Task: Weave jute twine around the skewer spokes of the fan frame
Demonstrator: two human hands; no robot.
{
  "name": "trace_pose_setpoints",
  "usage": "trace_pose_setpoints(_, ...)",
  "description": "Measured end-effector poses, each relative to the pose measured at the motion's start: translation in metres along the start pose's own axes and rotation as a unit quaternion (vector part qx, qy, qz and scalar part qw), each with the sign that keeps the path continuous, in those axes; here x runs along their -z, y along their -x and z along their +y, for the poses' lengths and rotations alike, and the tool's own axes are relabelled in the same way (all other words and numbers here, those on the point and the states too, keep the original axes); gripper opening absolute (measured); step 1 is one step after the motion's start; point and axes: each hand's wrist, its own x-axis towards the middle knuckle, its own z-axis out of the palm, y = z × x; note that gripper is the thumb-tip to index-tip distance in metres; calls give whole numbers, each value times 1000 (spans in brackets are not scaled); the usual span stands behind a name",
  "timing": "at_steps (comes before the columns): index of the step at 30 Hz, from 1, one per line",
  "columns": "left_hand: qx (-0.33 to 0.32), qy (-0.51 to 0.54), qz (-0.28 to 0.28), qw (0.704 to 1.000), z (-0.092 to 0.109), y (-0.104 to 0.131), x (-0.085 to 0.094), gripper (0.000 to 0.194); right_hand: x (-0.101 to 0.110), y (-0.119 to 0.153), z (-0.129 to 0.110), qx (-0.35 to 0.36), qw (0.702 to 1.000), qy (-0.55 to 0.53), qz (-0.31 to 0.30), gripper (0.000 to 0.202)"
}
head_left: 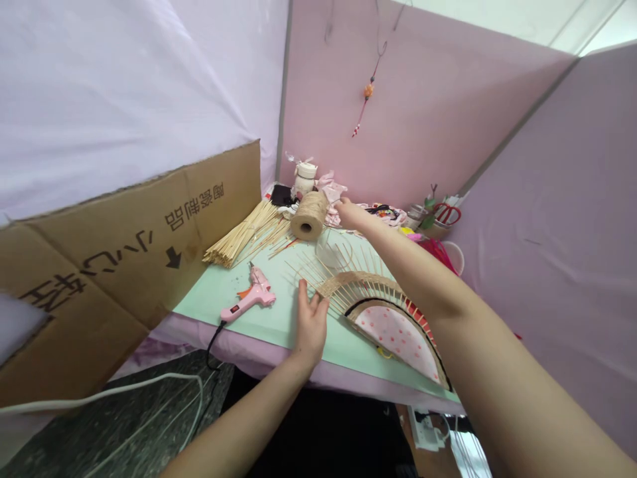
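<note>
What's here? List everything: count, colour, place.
Fan: one, tan and pink, front right.
Glue gun: one, pink, front left.
Sticks: many, tan, back left.
Spool: one, tan, beside sticks.
Bottle: one, white, behind spool.
Cloths: several, pink, back.
Scissors: one, red, back right.
Clutter: uncountable, mixed, back.
Charm: one, orange, top centre.
Cardboard: one, brown, left.
Table: one, mint, centre.
Power strip: one, white, below.
Cables: several, white, lower left.
Left hand: one, at fan's edge.
Right hand: one, near spool.

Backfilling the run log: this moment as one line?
left grip: at woven stick fan, left end | right grip: beyond fan, near twine spool; contents unclear | pink glue gun: lying left of left grip
</note>
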Motion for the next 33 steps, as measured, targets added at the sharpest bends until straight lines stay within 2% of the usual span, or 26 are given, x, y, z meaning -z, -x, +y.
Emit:
trace_pose_setpoints(2, -1, -3, -4, 1000, 0, -1, 0, 79, -7, 30, -5, 15, 1000, -9, 9, 43)
trace_pose_setpoints(5, -4, -6, -6, 1000, 1, -1, 1, 78, -12, 92, -21, 35, 993, -89, 65, 35)
trace_pose_setpoints(7, -5, -13, -10, 1000, 2, 0, 3, 77, -15, 138, -32, 33, 987, -146, 49, 31)
trace_pose_setpoints(9, -8, -22, -17, 1000, 2, 1, 6, 74, -22, 178, -41, 68, 981, -180, 33, 33)
trace_pose_setpoints(11, -17, -33, -27, 999, 2, 1, 10, 70, -32, 208, -47, 75, 978, -193, 36, 40)
trace_pose_setpoints(13, -31, -54, -29, 998, 1, 0, 15, 66, -44, 225, -52, 70, 979, -190, 38, 46)
trace_pose_setpoints(17, -58, -108, -18, 992, 0, -2, 25, 61, -61, 232, -57, 53, 982, -171, 52, 44)
trace_pose_setpoints(21, -94, -179, -15, 979, 4, -2, 32, 51, -64, 228, -58, 38, 983, -170, 65, 48)
trace_pose_setpoints(28, -183, -345, -92, 916, 11, 8, 43, 42, -61, 227, -59, 14, 985, -162, 52, 51)
trace_pose_setpoints(33, -181, -347, -110, 914, 13, 10, 44, 42, -55, 217, -57, 11, 990, -142, 26, 62)
